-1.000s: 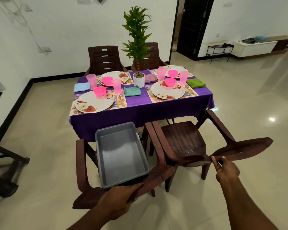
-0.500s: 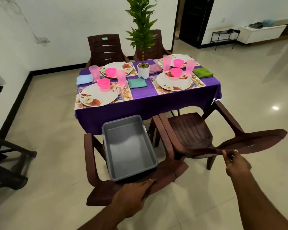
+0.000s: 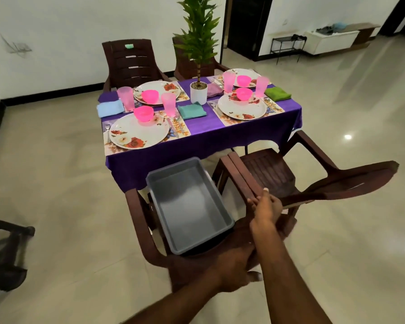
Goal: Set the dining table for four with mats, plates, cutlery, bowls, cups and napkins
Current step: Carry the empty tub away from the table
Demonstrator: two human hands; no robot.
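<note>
The dining table (image 3: pixel 208 141) wears a purple cloth and carries four settings: floral mats, white floral plates (image 3: pixel 138 134), pink bowls (image 3: pixel 143 113), pink cups (image 3: pixel 168 104), cutlery and folded napkins (image 3: pixel 192 110). In front of it stands a brown plastic chair (image 3: pixel 138 218) with an empty grey tub (image 3: pixel 189 206) on its seat. My left hand (image 3: pixel 229 270) grips the top of that chair's backrest. My right hand (image 3: pixel 265 206) rests on the chair's right armrest, fingers fairly straight.
A second brown chair (image 3: pixel 267 169) stands just right of the first, turned outward, armrests nearly touching. Two more chairs (image 3: pixel 131 59) stand at the table's far side. A potted plant (image 3: pixel 198 93) sits mid-table. Dark furniture (image 3: pixel 5 253) stands at the left; tiled floor all around.
My right hand has left the right chair's backrest and moved left onto the tub chair's armrest. The view has moved closer to the table. My left hand keeps its grip.
</note>
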